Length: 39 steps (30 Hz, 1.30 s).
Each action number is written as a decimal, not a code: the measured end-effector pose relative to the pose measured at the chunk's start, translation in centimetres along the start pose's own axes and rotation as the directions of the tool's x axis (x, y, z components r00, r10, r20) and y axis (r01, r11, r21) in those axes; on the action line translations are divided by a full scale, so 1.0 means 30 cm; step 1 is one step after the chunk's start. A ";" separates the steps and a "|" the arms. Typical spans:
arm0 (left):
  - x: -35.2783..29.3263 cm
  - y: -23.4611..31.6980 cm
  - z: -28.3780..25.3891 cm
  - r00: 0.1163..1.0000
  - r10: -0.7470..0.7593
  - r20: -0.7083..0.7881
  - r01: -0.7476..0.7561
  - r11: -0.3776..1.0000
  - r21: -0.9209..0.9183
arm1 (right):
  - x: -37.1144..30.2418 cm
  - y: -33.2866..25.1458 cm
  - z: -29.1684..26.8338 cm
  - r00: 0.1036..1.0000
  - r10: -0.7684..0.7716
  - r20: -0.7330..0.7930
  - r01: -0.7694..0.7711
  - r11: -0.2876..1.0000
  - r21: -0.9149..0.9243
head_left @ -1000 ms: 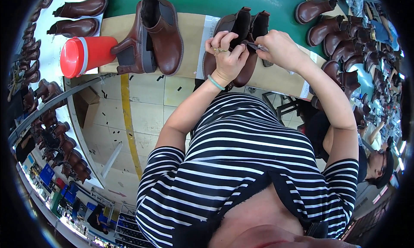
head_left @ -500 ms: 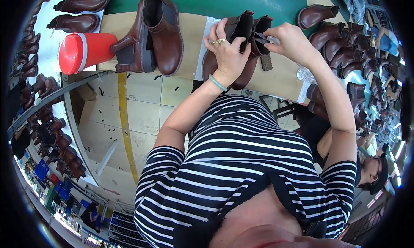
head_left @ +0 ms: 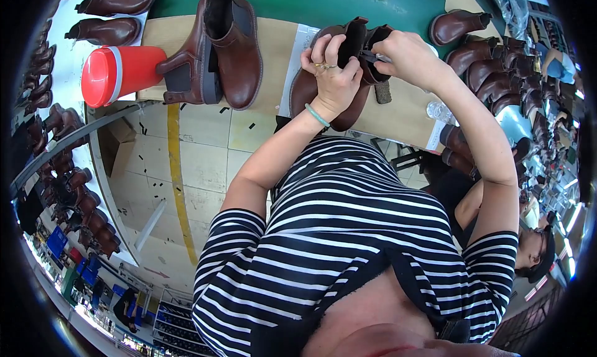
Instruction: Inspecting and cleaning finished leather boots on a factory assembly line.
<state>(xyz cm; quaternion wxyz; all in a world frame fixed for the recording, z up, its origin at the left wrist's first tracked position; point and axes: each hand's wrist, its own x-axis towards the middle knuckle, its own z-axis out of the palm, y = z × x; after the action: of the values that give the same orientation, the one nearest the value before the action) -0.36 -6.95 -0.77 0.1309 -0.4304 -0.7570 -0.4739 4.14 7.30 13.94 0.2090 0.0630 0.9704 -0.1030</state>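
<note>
Two brown leather ankle boots stand side by side on the cardboard in front of me. My left hand (head_left: 336,74) is closed, its fingers pinching at the top edge of the left boot (head_left: 303,90) near its dark elastic side panel. In my right hand (head_left: 407,60) is a small dark pointed tool (head_left: 369,55) that looks like thread snips; its tip lies at the opening of the right boot (head_left: 378,36). My fingers hide most of that tool. A small worn brown-grey block (head_left: 384,93) lies beside the boots, under my right wrist.
A second pair of brown boots (head_left: 239,65) rests to the left, one tipped on its side against a red jug (head_left: 102,77). More boots (head_left: 479,68) crowd the right, near a clear plastic cup (head_left: 439,111). A person in a dark cap (head_left: 544,248) sits at my right.
My right hand has shifted slightly left and up with the tool, toward the boot opening. The fingers of my left hand have curled a little differently at the boot's edge.
</note>
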 end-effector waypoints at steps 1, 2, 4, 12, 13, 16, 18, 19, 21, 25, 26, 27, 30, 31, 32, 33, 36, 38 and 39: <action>0.000 0.000 -0.001 1.000 0.004 0.006 -0.004 1.000 0.002 | 0.005 -0.004 -0.002 1.000 0.016 0.020 -0.016 1.000 -0.011; 0.000 0.002 -0.002 1.000 0.003 0.005 -0.003 1.000 0.003 | 0.008 -0.007 -0.005 0.999 0.032 0.040 -0.031 0.999 -0.022; -0.001 0.003 -0.001 1.000 0.018 0.006 -0.018 1.000 -0.003 | 0.001 -0.020 -0.021 1.000 0.014 0.023 -0.014 1.000 -0.021; 0.004 0.002 0.002 0.999 0.048 0.004 -0.048 0.997 0.055 | 0.025 -0.018 -0.019 0.997 0.013 0.073 -0.007 0.996 -0.087; 0.002 0.003 0.002 0.999 0.050 0.007 -0.050 0.997 0.056 | 0.022 -0.016 -0.017 0.998 0.001 0.065 0.005 0.997 -0.081; 0.002 0.003 0.002 0.999 0.052 0.002 -0.052 0.997 0.056 | 0.023 -0.016 -0.010 0.998 -0.015 0.060 0.020 0.996 -0.091; -0.002 0.003 0.004 0.999 0.049 0.002 -0.050 0.997 0.057 | 0.025 -0.016 -0.011 0.998 -0.016 0.062 0.023 0.994 -0.106; -0.003 0.004 0.005 0.999 0.048 0.002 -0.048 0.997 0.057 | 0.027 -0.016 -0.013 0.997 -0.016 0.072 0.024 0.994 -0.104; -0.002 0.004 0.004 0.999 0.049 0.004 -0.049 0.997 0.057 | 0.030 -0.014 -0.013 0.996 -0.017 0.083 0.025 0.994 -0.103; -0.004 0.005 0.007 0.999 0.052 0.003 -0.052 0.997 0.056 | 0.031 -0.017 -0.008 0.996 -0.025 0.084 0.035 0.991 -0.127; -0.004 0.007 0.007 0.999 0.052 0.003 -0.052 0.997 0.056 | 0.031 -0.020 -0.009 0.996 -0.022 0.082 0.034 0.989 -0.144; -0.003 0.009 0.007 0.999 0.049 0.005 -0.050 0.997 0.053 | 0.030 -0.022 -0.012 0.996 -0.022 0.083 0.034 0.989 -0.145; -0.004 0.007 0.005 0.999 0.045 0.006 -0.045 0.998 0.053 | 0.032 -0.025 -0.017 0.990 -0.007 0.138 0.030 0.986 -0.164; -0.003 0.008 0.006 0.999 0.045 0.005 -0.045 0.998 0.047 | 0.028 -0.023 -0.016 0.994 -0.020 0.105 0.038 0.985 -0.169; -0.003 0.008 0.005 0.999 0.045 0.005 -0.045 0.998 0.046 | 0.025 -0.022 -0.016 0.997 -0.033 0.072 0.045 0.984 -0.173; -0.001 0.008 0.003 0.999 0.050 0.009 -0.050 0.998 0.043 | 0.025 -0.020 -0.015 0.997 -0.032 0.073 0.044 0.984 -0.174; -0.001 0.006 0.003 0.999 0.053 0.012 -0.053 0.998 0.044 | 0.033 -0.017 -0.013 0.993 -0.020 0.119 0.038 0.987 -0.156; -0.003 0.006 0.003 0.999 0.051 0.012 -0.051 0.998 0.044 | 0.031 -0.021 -0.017 0.992 -0.023 0.124 0.043 0.986 -0.162; -0.003 0.006 0.003 0.999 0.049 0.011 -0.050 0.998 0.042 | 0.032 -0.022 -0.017 0.992 -0.024 0.125 0.044 0.986 -0.162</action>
<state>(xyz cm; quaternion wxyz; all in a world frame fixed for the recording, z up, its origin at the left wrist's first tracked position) -0.14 -6.91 -0.76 0.1479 -0.4484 -0.7566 -0.4523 2.97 6.85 14.13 0.2709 0.0226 0.9619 -0.0297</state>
